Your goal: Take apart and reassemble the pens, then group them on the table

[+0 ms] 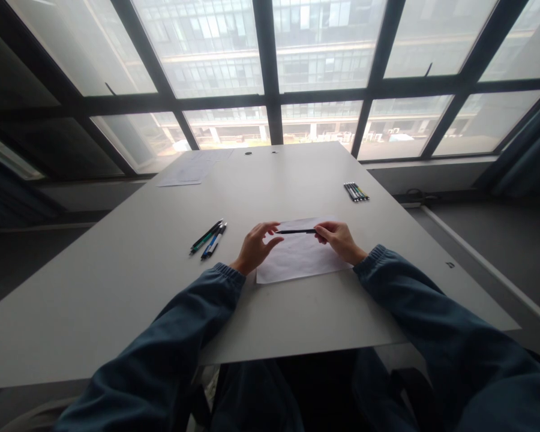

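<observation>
A dark pen [296, 231] lies level across the gap between my hands, above a white sheet of paper [292, 261]. My right hand [335, 237] pinches its right end between thumb and fingers. At the other end, my left hand [258, 245] has thumb and fingers apart around the pen's tip; whether a fingertip touches it is hard to see. Left of my left hand, several loose pens [210, 238] lie in a small heap, with black, green and blue among them. Farther back on the right is a neat row of pens [356, 192].
The white table [117, 288] narrows away toward large windows [319, 48]. Printed sheets [186, 168] lie at its far left corner. A round dark cap [248, 153] sits near the far edge, and a small dark piece [450, 264] near the right edge.
</observation>
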Available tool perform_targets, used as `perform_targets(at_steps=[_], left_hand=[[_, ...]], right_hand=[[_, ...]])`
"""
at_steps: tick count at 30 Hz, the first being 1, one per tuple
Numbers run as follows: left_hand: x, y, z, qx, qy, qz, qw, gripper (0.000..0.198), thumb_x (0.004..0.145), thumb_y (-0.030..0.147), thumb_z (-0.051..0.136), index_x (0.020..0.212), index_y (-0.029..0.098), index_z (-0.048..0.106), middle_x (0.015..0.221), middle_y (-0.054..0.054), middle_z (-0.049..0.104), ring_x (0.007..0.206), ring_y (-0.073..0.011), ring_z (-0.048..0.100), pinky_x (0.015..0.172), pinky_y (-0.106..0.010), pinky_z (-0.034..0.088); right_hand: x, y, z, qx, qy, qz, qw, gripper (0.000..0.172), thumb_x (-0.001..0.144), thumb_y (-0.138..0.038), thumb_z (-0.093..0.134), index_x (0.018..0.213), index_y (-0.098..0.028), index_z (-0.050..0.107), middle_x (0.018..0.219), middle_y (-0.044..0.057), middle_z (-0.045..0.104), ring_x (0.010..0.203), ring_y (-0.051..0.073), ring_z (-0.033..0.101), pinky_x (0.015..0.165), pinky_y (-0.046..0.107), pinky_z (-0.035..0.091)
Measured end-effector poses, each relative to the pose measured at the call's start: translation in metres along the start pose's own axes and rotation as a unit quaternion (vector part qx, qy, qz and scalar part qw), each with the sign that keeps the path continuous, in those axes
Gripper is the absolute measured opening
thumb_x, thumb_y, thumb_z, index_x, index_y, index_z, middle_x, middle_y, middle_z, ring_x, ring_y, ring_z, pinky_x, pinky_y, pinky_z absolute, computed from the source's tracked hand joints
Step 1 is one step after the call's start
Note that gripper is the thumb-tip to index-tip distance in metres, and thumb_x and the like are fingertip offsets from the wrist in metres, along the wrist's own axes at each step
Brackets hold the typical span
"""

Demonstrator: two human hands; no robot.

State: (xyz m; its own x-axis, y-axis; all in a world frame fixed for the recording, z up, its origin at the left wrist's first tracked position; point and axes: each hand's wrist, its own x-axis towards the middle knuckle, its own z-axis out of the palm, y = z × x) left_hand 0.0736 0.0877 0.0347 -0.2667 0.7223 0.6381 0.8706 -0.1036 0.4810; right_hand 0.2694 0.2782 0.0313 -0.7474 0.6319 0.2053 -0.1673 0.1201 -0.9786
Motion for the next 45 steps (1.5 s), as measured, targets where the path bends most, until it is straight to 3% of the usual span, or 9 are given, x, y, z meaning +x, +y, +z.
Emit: perform_targets(at_steps=[5,10,18,28,32,36,39,45], left_hand=[[0.0008,0.0035,-0.0007,0.019,0.014,0.024,0.999,0.015,0.094,0.036,0.064,0.100,0.022,0.067,0.092,-0.005,0.070,0.086,-0.0190,0.064,0.079,-0.034,0.053],[0.0015,0.0054,-0.0012,0.015,0.018,0.024,0.999,0.014,0.095,0.034,0.062,0.096,0.022,0.068,0.087,-0.004,0.068,0.084,-0.0184,0.063,0.077,-0.033,0.053],[0.0002,0.0028,0.0001,0.028,0.008,0.010,1.000,0.024,0.098,0.041,0.057,0.090,0.021,0.067,0.083,-0.005,0.068,0.082,-0.0186,0.063,0.074,-0.031,0.051],[-0.0017,0.0002,-0.0004,0.003,-0.030,-0.009,1.000,0.048,0.104,0.042,0.041,0.067,0.020,0.062,0.068,-0.003,0.064,0.070,-0.0168,0.061,0.072,-0.031,0.048],[-0.0012,0.0022,-0.0017,-0.010,-0.014,-0.019,1.000,0.043,0.105,0.043,0.039,0.087,0.019,0.069,0.085,-0.006,0.071,0.083,-0.0182,0.066,0.078,-0.032,0.050],[0.0007,0.0059,-0.0025,-0.006,0.010,-0.010,1.000,0.029,0.096,0.044,0.060,0.112,0.021,0.066,0.099,-0.006,0.072,0.090,-0.0186,0.065,0.077,-0.031,0.052],[0.0016,0.0077,-0.0023,0.003,0.014,0.024,1.000,0.030,0.089,0.043,0.071,0.109,0.022,0.066,0.100,-0.006,0.071,0.095,-0.0203,0.064,0.081,-0.034,0.053],[0.0032,0.0071,-0.0025,0.019,0.039,0.074,0.996,0.013,0.091,0.035,0.069,0.095,0.022,0.069,0.092,-0.005,0.072,0.090,-0.0208,0.063,0.084,-0.038,0.053]], right_hand=[[-0.0001,0.0019,-0.0005,-0.005,-0.003,-0.003,1.000,0.040,0.075,-0.054,0.078,0.079,-0.015,0.074,0.064,0.004,0.068,0.054,0.012,0.054,0.050,0.026,0.043],[-0.0006,0.0011,-0.0006,-0.006,-0.005,-0.004,1.000,0.040,0.075,-0.054,0.078,0.079,-0.014,0.074,0.065,0.004,0.068,0.054,0.012,0.054,0.050,0.025,0.043],[-0.0011,-0.0010,0.0012,0.001,-0.007,-0.001,1.000,0.042,0.073,-0.055,0.078,0.080,-0.014,0.073,0.064,0.004,0.068,0.054,0.012,0.054,0.050,0.026,0.044],[-0.0017,-0.0002,0.0013,0.010,-0.014,-0.004,1.000,0.040,0.074,-0.053,0.079,0.081,-0.014,0.074,0.064,0.004,0.068,0.053,0.012,0.054,0.051,0.026,0.044],[-0.0013,0.0009,0.0005,0.007,-0.011,-0.007,1.000,0.039,0.075,-0.052,0.078,0.081,-0.015,0.074,0.065,0.004,0.068,0.054,0.012,0.055,0.051,0.026,0.044],[-0.0009,0.0011,0.0000,0.009,-0.003,-0.010,1.000,0.037,0.075,-0.051,0.079,0.079,-0.014,0.074,0.064,0.004,0.068,0.054,0.012,0.054,0.050,0.026,0.043],[-0.0008,0.0005,0.0003,0.007,0.003,-0.008,1.000,0.037,0.075,-0.050,0.079,0.079,-0.014,0.074,0.064,0.004,0.068,0.054,0.012,0.054,0.050,0.025,0.042],[-0.0006,0.0013,0.0008,0.010,0.005,-0.004,1.000,0.039,0.074,-0.051,0.080,0.080,-0.013,0.074,0.063,0.004,0.068,0.053,0.011,0.054,0.049,0.024,0.042]])
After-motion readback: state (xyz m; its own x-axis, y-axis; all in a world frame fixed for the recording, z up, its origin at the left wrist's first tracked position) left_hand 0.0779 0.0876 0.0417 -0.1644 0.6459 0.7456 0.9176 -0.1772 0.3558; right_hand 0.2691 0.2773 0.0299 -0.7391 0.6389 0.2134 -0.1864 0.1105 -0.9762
